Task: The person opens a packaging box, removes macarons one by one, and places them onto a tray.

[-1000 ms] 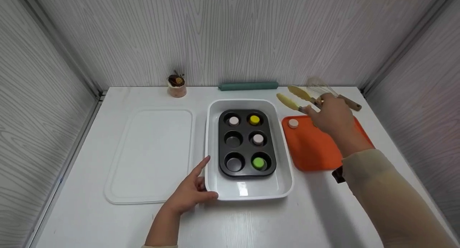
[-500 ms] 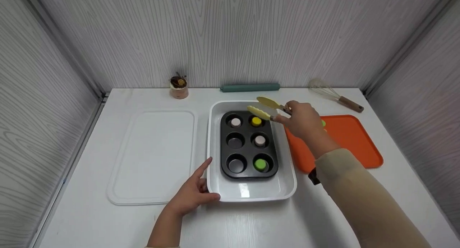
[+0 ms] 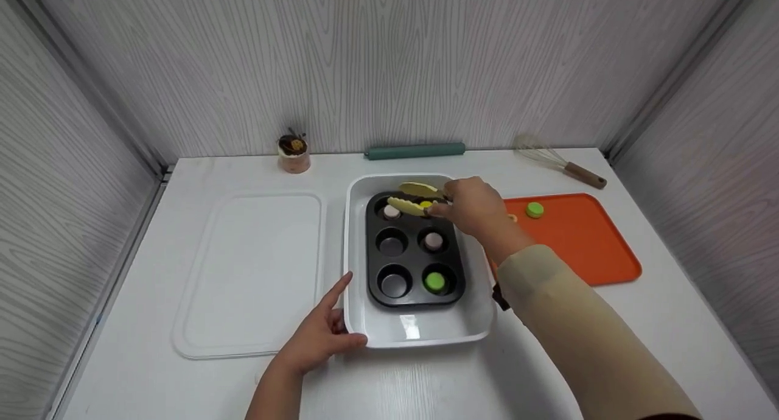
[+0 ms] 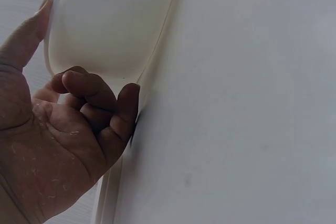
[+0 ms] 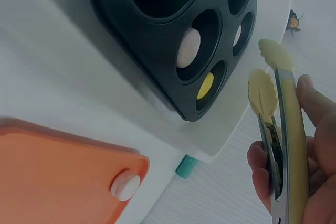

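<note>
My left hand (image 3: 319, 333) grips the near left corner of a white rectangular tray (image 3: 481, 322), thumb at the front edge and index finger along the side. In the left wrist view the other fingers (image 4: 94, 90) curl against the tray's side. A dark muffin tin (image 3: 414, 274) sits inside the tray. Its cups hold a green round piece (image 3: 434, 282), pale pink pieces (image 3: 433, 241) and a yellow piece (image 5: 205, 86); two left cups are bare. Above the tin's far end, my right hand (image 3: 478, 210) holds yellow-tipped tongs (image 3: 420, 198), tips apart with nothing between them.
Right of the tray lies an orange tray (image 3: 584, 249) with a green round piece (image 3: 535, 210) and a pale one (image 5: 126, 185). A whisk (image 3: 569, 167), a green rolling pin (image 3: 415, 151) and a small pot (image 3: 294, 155) line the back. A white lid (image 3: 255, 274) lies left.
My right hand has carried the tongs leftward from over the orange tray to above the muffin tin's far cups. My left hand has stayed at the white tray's corner.
</note>
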`<move>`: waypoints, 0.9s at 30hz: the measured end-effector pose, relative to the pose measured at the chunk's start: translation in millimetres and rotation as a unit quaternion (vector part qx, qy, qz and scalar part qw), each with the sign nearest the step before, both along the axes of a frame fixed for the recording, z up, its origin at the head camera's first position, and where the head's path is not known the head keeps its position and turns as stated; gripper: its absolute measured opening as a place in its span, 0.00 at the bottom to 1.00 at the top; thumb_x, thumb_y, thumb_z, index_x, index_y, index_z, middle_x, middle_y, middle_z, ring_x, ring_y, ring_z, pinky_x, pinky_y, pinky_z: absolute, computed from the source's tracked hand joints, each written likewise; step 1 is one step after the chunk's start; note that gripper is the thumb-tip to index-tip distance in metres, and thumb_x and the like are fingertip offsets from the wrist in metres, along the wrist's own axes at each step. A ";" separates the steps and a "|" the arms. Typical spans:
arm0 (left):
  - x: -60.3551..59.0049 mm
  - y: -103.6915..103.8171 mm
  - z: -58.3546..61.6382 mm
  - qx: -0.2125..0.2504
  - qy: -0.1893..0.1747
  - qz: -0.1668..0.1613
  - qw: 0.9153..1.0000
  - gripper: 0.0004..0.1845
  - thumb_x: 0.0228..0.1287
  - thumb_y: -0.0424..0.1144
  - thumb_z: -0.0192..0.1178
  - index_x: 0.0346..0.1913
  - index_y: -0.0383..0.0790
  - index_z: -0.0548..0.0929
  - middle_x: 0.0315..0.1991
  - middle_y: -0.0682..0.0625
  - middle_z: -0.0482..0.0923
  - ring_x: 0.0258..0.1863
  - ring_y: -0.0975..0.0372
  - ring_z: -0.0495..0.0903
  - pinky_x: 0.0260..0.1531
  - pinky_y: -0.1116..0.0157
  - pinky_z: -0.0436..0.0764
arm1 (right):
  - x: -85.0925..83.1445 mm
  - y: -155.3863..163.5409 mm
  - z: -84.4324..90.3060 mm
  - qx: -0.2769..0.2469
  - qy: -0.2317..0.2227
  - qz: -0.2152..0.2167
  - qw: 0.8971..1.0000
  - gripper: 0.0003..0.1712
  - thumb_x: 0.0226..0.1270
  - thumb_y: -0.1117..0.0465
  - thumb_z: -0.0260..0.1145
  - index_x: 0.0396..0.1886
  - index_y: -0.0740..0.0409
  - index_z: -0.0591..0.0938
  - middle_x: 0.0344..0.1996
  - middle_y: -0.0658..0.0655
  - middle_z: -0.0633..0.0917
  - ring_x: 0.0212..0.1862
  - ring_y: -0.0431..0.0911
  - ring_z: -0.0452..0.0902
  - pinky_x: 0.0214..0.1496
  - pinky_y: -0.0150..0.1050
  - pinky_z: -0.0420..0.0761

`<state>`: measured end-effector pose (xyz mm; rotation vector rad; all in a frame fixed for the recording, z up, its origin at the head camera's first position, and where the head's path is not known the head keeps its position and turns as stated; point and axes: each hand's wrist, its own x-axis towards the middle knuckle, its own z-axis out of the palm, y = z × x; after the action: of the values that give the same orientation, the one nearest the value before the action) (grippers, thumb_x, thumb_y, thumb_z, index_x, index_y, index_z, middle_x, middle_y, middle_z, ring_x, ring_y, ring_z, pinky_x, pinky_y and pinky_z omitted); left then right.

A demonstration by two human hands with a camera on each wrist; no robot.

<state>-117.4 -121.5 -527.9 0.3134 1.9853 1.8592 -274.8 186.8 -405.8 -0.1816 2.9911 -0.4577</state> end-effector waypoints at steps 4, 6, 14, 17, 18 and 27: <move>0.4 -0.6 -0.9 0.008 -0.003 0.000 1.000 0.63 0.57 0.28 0.78 0.88 0.47 0.47 0.52 0.29 0.85 0.42 0.56 0.86 0.43 0.65 0.82 | -1.2 -7.4 -2.3 0.017 0.010 0.012 1.000 0.22 0.70 0.41 0.75 0.37 0.57 0.85 0.31 0.56 0.84 0.36 0.53 0.77 0.41 0.49 0.77; 0.3 -0.6 -1.1 0.010 -0.005 0.002 1.000 0.63 0.57 0.27 0.77 0.88 0.47 0.47 0.52 0.29 0.85 0.42 0.56 0.87 0.43 0.65 0.82 | -2.2 -11.4 -3.9 0.025 0.012 0.016 0.999 0.23 0.69 0.41 0.75 0.35 0.56 0.84 0.30 0.56 0.84 0.35 0.53 0.77 0.40 0.49 0.77; 0.6 1.2 -3.0 0.001 -0.003 0.002 1.000 0.63 0.57 0.28 0.78 0.88 0.47 0.47 0.52 0.30 0.85 0.41 0.56 0.86 0.43 0.65 0.82 | -6.0 -32.6 -10.7 0.052 -0.008 -0.018 0.998 0.24 0.67 0.38 0.76 0.38 0.55 0.85 0.33 0.54 0.85 0.37 0.53 0.79 0.42 0.49 0.80; 0.7 0.8 -2.5 0.003 -0.003 0.001 1.000 0.63 0.57 0.29 0.78 0.88 0.47 0.47 0.52 0.30 0.85 0.43 0.55 0.87 0.44 0.65 0.82 | -8.3 -40.4 -11.0 0.070 -0.014 -0.027 0.997 0.23 0.67 0.39 0.76 0.40 0.55 0.85 0.35 0.54 0.84 0.38 0.52 0.79 0.44 0.50 0.81; 0.8 0.5 -2.3 0.003 -0.002 0.002 1.000 0.63 0.57 0.29 0.78 0.88 0.48 0.47 0.53 0.30 0.85 0.43 0.55 0.87 0.44 0.65 0.82 | -9.1 -43.1 -10.5 0.076 -0.013 -0.025 0.997 0.23 0.67 0.39 0.76 0.40 0.55 0.85 0.35 0.54 0.84 0.38 0.52 0.79 0.45 0.50 0.81; 2.2 -0.9 -3.3 -0.003 0.001 0.005 1.000 0.62 0.57 0.29 0.78 0.87 0.47 0.48 0.50 0.31 0.86 0.42 0.57 0.86 0.44 0.65 0.81 | -13.4 -65.6 -5.7 0.196 0.007 0.031 0.980 0.27 0.69 0.36 0.72 0.32 0.57 0.88 0.31 0.56 0.87 0.41 0.52 0.83 0.50 0.50 0.84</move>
<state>-115.3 -122.4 -531.2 0.3040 1.9977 1.8597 -288.2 121.2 -411.5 -0.2404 3.0014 0.1435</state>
